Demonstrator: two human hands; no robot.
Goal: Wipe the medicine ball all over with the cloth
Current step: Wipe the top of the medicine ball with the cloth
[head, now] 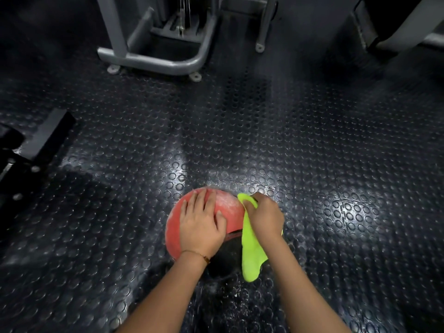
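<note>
1. Head view looks down on a medicine ball (175, 228) that sits on the studded black rubber floor (312, 152), low in the picture and just left of centre.
2. Its upper part is red with pale dusty smears; the part nearest the person is dark.
3. The left hand (203, 222) lies flat on top of the ball, palm down, fingers straight and slightly spread, thumb out to the right; it holds nothing and only presses on the ball.
4. A thin bracelet (199, 254) circles the left wrist.
5. The right hand (265, 216) is at the ball's right side with fingers curled, gripping a neon yellow-green cloth (251, 257) against the ball's surface.
6. One corner of the cloth sticks up beyond the knuckles, and the rest hangs down over the dark near side of the ball towards the floor.
7. The two hands are close together but not touching.
8. Far across the floor stands the grey tubular base of a gym machine (153, 61), bolted down on small feet.
9. At the left edge lies a black piece of equipment (45, 138).
</note>
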